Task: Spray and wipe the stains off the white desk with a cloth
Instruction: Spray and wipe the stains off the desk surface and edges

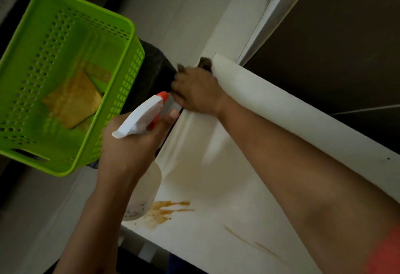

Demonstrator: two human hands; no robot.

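Now left hand [127, 143] grips translucent plastic spray bottle [142, 195] over smooth desk [216, 241].

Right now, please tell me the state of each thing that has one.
spray bottle: held in left hand, over the desk
white desk: stained brown
stain: not wiped
green basket: holds a yellow cloth
right hand: at the desk's far edge, blurred
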